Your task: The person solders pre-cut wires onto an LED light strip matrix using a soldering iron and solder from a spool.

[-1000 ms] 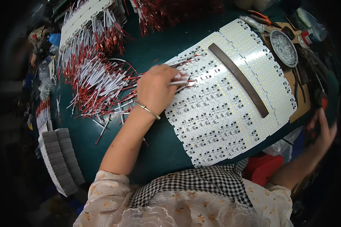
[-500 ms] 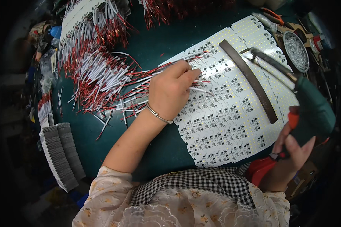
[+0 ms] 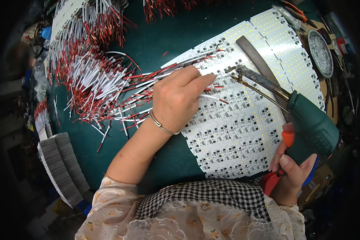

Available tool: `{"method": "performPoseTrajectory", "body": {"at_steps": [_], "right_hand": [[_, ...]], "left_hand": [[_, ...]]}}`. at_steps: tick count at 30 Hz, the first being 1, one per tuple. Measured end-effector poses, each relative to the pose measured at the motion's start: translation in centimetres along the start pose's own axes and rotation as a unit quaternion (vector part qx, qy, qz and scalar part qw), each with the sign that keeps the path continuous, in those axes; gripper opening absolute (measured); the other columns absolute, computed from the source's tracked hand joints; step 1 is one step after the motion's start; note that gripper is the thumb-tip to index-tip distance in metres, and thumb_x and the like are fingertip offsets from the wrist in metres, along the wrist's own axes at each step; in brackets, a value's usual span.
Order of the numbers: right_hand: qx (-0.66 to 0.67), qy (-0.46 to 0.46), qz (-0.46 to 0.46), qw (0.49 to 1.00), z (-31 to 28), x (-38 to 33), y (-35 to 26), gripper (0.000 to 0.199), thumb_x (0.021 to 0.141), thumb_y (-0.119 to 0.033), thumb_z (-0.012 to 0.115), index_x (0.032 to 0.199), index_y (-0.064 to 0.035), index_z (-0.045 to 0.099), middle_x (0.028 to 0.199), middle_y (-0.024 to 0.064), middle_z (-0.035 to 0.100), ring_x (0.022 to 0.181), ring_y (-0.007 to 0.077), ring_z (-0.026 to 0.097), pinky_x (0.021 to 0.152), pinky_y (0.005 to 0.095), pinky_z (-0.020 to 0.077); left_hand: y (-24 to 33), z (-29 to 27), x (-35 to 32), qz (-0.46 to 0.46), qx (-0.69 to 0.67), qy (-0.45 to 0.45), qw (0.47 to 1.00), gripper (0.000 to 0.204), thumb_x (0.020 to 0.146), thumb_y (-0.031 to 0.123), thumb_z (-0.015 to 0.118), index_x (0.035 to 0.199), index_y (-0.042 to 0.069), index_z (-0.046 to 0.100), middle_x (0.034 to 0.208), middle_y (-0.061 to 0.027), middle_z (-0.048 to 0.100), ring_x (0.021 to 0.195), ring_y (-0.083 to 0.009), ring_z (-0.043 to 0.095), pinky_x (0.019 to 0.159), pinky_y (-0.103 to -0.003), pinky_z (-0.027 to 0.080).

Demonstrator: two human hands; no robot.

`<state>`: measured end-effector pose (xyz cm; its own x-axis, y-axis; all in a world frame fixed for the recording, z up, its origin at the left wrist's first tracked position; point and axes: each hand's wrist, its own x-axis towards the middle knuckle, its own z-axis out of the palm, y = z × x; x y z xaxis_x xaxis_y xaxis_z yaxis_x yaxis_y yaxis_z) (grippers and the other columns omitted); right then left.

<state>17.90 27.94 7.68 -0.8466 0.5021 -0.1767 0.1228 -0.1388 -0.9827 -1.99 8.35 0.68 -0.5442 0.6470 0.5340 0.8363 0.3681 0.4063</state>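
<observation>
My left hand [image 3: 178, 92] rests over the left edge of a sheet of white LED circuit boards [image 3: 236, 136], its fingers pinched on red and white wires. The stripped ends of several wires [image 3: 214, 98] stick out past the fingertips; the thumb is mostly hidden. My right hand [image 3: 294, 168] is closed around the grip of a green soldering gun [image 3: 314, 124] with an orange trigger. The gun's tip points left, above the boards, a short way right of my left fingertips. Whether it touches a board I cannot tell. Beneath its barrel lies a dark flat bar [image 3: 254, 56] across the boards.
A large heap of red and white wires [image 3: 94, 80] covers the left of the green table [image 3: 156, 36]. Stacked grey strips [image 3: 62, 164] stand at the lower left. At the right are an oval metal dish [image 3: 320, 54] of shiny bits and orange-handled pliers [image 3: 296, 10].
My right hand has brought the soldering gun leftward, its tip now past the dark bar and closer to my left fingers. The left hand keeps its pinch on the wires. The view has shifted slightly.
</observation>
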Motion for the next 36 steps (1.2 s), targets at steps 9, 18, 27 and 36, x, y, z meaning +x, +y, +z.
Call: {"method": "performPoseTrajectory", "body": {"at_steps": [9, 18, 27, 36], "right_hand": [[-0.003, 0.007, -0.003, 1.0, 0.2, 0.0, 0.3, 0.064, 0.078, -0.016, 0.071, 0.121, 0.0174, 0.039, 0.077, 0.0182, 0.057, 0.043, 0.0137, 0.051, 0.039, 0.0255, 0.046], [-0.019, -0.005, 0.023, 1.0, 0.7, -0.1, 0.1, 0.062, 0.076, -0.011, 0.069, 0.122, 0.0182, 0.039, 0.118, 0.0263, 0.052, 0.049, 0.0162, 0.056, 0.04, 0.0247, 0.0467], [-0.025, -0.007, 0.03, 0.999, 1.0, -0.2, 0.8, 0.056, 0.076, -0.009, 0.068, 0.119, 0.0151, 0.043, 0.107, 0.0196, 0.053, 0.051, 0.016, 0.056, 0.04, 0.0247, 0.0471], [-0.022, -0.017, -0.006, 1.0, 0.7, -0.5, 2.4, 0.048, 0.079, -0.006, 0.068, 0.117, 0.0117, 0.045, 0.099, 0.0157, 0.053, 0.053, 0.0161, 0.056, 0.041, 0.0248, 0.0466]], "left_hand": [[0.3, -0.2, -0.1, 0.013, 0.02, -0.034, 0.999, 0.046, 0.06, -0.011, 0.063, 0.101, 0.009, 0.071, 0.076, -0.0067, 0.063, 0.061, -0.0199, 0.063, 0.051, -0.031, 0.049], [0.6, -0.2, -0.1, 0.009, 0.017, -0.033, 0.999, 0.042, 0.06, -0.008, 0.067, 0.098, 0.008, 0.07, 0.078, -0.0066, 0.062, 0.061, -0.0198, 0.062, 0.049, -0.031, 0.049], [0.5, 0.0, -0.2, 0.011, 0.002, -0.026, 1.0, 0.041, 0.06, -0.01, 0.065, 0.098, 0.005, 0.069, 0.076, -0.0073, 0.058, 0.06, -0.022, 0.06, 0.048, -0.033, 0.047], [0.6, 0.1, -0.2, 0.009, -0.007, -0.016, 1.0, 0.043, 0.059, -0.011, 0.062, 0.098, 0.005, 0.069, 0.076, -0.0075, 0.057, 0.06, -0.0224, 0.059, 0.049, -0.033, 0.047]]}}
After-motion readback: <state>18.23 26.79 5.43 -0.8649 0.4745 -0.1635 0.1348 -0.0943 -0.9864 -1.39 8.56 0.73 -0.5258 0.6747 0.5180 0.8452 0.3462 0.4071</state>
